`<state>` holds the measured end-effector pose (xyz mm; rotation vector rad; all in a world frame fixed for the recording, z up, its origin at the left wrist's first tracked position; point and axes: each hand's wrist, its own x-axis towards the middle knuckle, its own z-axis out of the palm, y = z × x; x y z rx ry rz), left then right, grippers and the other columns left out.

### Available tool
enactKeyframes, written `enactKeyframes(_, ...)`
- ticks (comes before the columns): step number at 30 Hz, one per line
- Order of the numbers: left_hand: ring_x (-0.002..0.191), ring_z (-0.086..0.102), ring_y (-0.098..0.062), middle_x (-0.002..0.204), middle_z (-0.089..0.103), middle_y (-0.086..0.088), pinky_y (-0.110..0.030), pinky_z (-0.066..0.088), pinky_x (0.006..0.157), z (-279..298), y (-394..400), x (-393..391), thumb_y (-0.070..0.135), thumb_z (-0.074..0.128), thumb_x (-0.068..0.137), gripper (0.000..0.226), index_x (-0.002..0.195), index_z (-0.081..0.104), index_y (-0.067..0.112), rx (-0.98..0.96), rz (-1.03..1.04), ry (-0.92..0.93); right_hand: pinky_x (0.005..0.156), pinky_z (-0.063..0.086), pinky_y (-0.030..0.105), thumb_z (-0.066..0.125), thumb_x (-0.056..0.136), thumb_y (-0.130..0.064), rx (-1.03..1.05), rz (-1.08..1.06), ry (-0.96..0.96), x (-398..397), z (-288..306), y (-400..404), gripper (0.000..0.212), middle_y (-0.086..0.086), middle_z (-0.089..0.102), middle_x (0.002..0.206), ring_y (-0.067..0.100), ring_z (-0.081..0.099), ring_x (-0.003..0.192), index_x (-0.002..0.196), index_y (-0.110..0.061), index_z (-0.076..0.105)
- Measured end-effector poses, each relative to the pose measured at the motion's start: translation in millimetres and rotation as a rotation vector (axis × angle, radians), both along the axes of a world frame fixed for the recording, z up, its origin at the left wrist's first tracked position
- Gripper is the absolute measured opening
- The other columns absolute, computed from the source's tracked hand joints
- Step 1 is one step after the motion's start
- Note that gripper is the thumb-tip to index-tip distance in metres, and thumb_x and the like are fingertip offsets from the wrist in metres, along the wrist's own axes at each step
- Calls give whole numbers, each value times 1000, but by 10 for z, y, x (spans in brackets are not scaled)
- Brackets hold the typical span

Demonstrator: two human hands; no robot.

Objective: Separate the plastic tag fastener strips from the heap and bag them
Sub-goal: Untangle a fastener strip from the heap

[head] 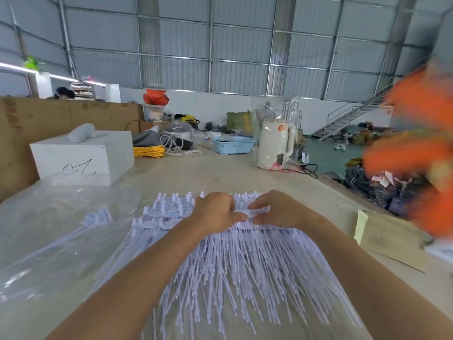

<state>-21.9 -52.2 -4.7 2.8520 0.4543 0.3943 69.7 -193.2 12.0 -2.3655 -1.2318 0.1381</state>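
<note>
A heap of pale plastic tag fastener strips [235, 271] fans out over the table in front of me, heads at the far side, thin tails pointing toward me. My left hand [215, 212] and my right hand [277, 209] lie on the far end of the heap, side by side. Both pinch the head bar of one strip [255, 213] between fingers and thumb. A small bundle of strips [98, 217] lies apart to the left on clear plastic bags [49, 217].
A white box [81, 158] stands at the left. Beyond it are yellow cord [148, 151], a blue basket [232, 144] and a bagged white kettle [274, 146]. A cardboard piece [387, 239] lies at the right, beside blurred orange material [416, 153].
</note>
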Motion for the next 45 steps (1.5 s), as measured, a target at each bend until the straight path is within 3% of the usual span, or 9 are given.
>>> enactKeyframes(4, 89, 57, -19, 89, 60, 4, -31, 43, 76, -7, 10, -18, 48, 67, 81, 37, 105, 59, 21, -110, -55, -73, 59, 32, 5, 75, 75, -9, 98, -1, -55, 1, -39, 4, 15, -6, 56, 81, 8, 47, 81, 90, -7, 73)
enactKeyframes(7, 69, 49, -12, 71, 50, 12, -27, 35, 64, 23, 7, -26, 42, 72, 78, 20, 84, 61, 27, -208, -106, -143, 64, 34, 17, 77, 72, -5, 173, -4, -35, -12, -8, -25, 15, 2, 58, 84, 12, 49, 80, 86, -4, 71)
enactKeyframes(10, 65, 48, -9, 69, 51, 11, -26, 35, 59, 70, -3, -9, 38, 72, 79, 15, 79, 63, 26, -270, -144, -153, 57, 43, 15, 73, 70, 12, 314, 38, 152, -55, 60, -100, 18, 8, 59, 72, 12, 54, 62, 81, 0, 66)
enactKeyframes(13, 63, 53, -12, 69, 58, 8, -26, 40, 60, 112, -39, 18, 30, 70, 82, 18, 69, 60, 25, -317, -160, -167, 63, 55, 32, 64, 74, 21, 425, 38, 415, -87, 96, -148, 20, 18, 60, 74, 26, 59, 63, 82, 4, 60)
enactKeyframes(16, 55, 54, -11, 63, 65, 7, -27, 43, 59, 136, -78, 38, 27, 65, 86, 22, 65, 58, 24, -385, -154, -125, 76, 54, 48, 61, 76, 22, 435, 36, 440, -85, 106, -149, 21, 19, 59, 76, 31, 58, 68, 84, 2, 58)
enactKeyframes(23, 44, 41, -9, 48, 56, 6, -24, 36, 59, 307, -136, -20, 24, 59, 91, 34, 57, 61, 22, -426, -160, -108, 55, 52, 19, 59, 87, 7, 413, 125, 595, -7, 98, -227, 8, 10, 66, 68, 14, 66, 60, 90, 1, 63)
enactKeyframes(30, 42, 45, -3, 44, 52, 12, -24, 38, 59, 663, -250, -18, 32, 59, 90, 34, 57, 61, 21, -293, -142, -186, 40, 42, 18, 53, 92, -1, 571, 167, 772, 27, 250, -293, 17, 9, 64, 68, 13, 57, 48, 77, -2, 59)
enactKeyframes(37, 51, 47, -14, 50, 53, 2, -30, 40, 67, 604, -276, 14, 33, 59, 91, 36, 59, 60, 15, -429, -153, -174, 48, 51, 21, 56, 92, -5, 542, 134, 570, 37, 257, -328, 14, 2, 62, 63, 10, 59, 50, 80, -2, 61)
enactKeyframes(45, 49, 47, -12, 50, 55, 1, -22, 36, 53, 541, -294, 28, 27, 59, 91, 31, 64, 65, 12, -551, -140, -155, 49, 56, 25, 58, 91, -3, 542, 123, 438, 6, 186, -329, 7, 5, 56, 65, 9, 61, 51, 87, 3, 61)
